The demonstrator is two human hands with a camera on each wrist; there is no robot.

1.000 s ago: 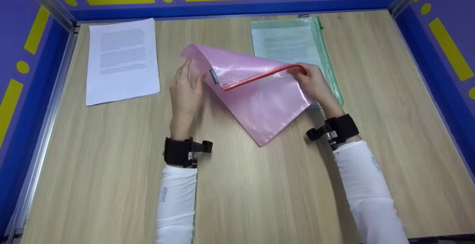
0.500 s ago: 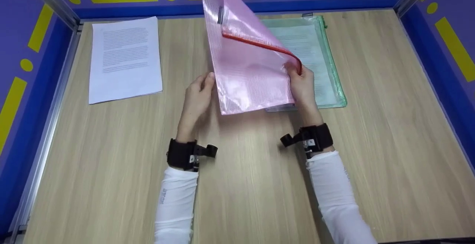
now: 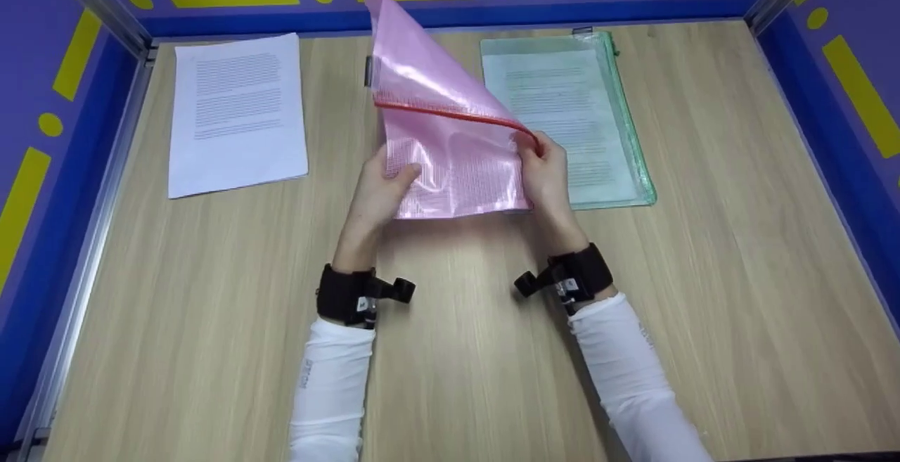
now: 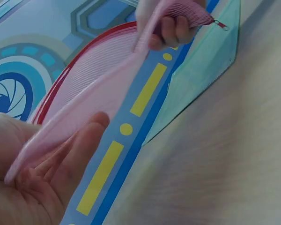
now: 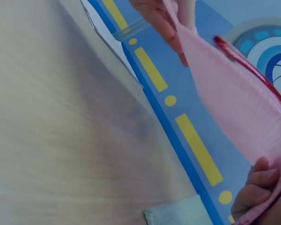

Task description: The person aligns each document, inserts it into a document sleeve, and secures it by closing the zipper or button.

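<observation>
the pink pouch is held up off the worktop, a bit above the middle of the head view, right between the two hands. its lower left edge is pinched by the left hand, thumb laid on the front and fingers tucked behind, so not spread wide. its right edge is gripped by the right hand, fingers curled round it right by the end of the red zip

handling-wise it should be really light, thin ribbed plastic by the looks, and floppy enough that the top is bent over with one corner poking up. the shiny face will probably be a bit slippery, and it might get creased if squeezed hard, but it's unlikely to be broken. best held by the side edges, one hand each, since it'd likely just buckle if grabbed mid-panel

the green pouch is parked upper right, just beyond the right hand, and the paper stack is left upper left, apart from the left hand
</observation>
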